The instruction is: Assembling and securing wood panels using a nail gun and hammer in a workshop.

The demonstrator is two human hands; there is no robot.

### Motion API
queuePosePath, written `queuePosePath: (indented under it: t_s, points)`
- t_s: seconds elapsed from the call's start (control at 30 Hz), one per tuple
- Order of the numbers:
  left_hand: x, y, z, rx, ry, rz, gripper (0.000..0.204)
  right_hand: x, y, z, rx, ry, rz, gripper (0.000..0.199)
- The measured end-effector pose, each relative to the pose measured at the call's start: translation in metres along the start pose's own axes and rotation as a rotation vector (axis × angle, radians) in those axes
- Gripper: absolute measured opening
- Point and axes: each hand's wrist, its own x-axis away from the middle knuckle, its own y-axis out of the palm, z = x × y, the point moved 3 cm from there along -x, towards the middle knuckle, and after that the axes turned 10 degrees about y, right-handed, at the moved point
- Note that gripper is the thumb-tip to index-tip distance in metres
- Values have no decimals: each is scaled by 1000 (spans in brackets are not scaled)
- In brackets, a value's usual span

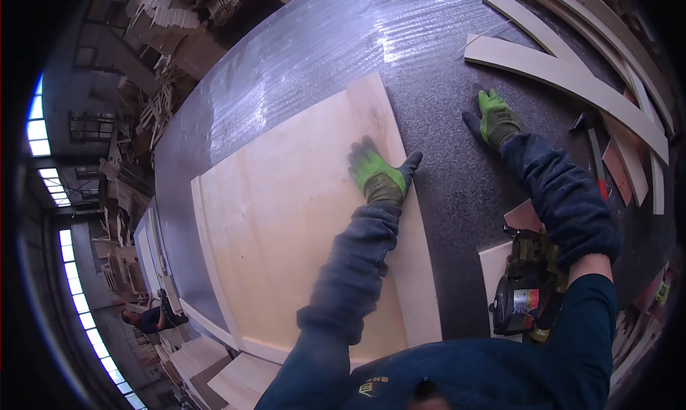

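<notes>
A large pale plywood panel [286, 188] with wooden strips along its edges lies on the dark tabletop [457, 195]. My left hand [380, 173], in a green glove with dark fingertips, rests flat with spread fingers on the panel's right-hand strip [414, 281]. To the right of the panel, my right hand [494, 118] wears a matching glove. Its thumb stands apart from the fingers and nothing shows in its grasp. It is over the bare tabletop, close to the end of a pale wooden strip [543, 67]; whether it touches the table I cannot tell.
A power tool [518, 295] sits on a pale board beside my right forearm. A hammer [594, 149] with a red grip lies farther right, among several long strips. Scrap wood [179, 45] is piled beyond the table's far left edge. Another person [150, 318] is at the far left.
</notes>
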Motion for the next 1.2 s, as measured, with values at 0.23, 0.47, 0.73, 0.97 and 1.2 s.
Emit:
queuePosePath:
  t_s: [0.23, 0.47, 0.73, 0.97, 1.2]
  points:
    - [-120, -55, 37, -132, -62, 205, 136, 35, -49, -37, 63, -230, 16, 53]
    - [-142, -39, 32, -50, -119, 46, 137, 26, -56, -25, 67, -215, -77, 45]
    - [-144, -28, 27, -118, -24, 120, 137, 23, -55, -23, 74, -211, -76, 42]
    - [-149, -25, 28, -169, -78, 90, 136, 24, -45, -29, 77, -212, -34, 42]
    - [-151, -20, 28, -175, -90, 96, 141, 22, -56, -30, 63, -181, -123, 43]
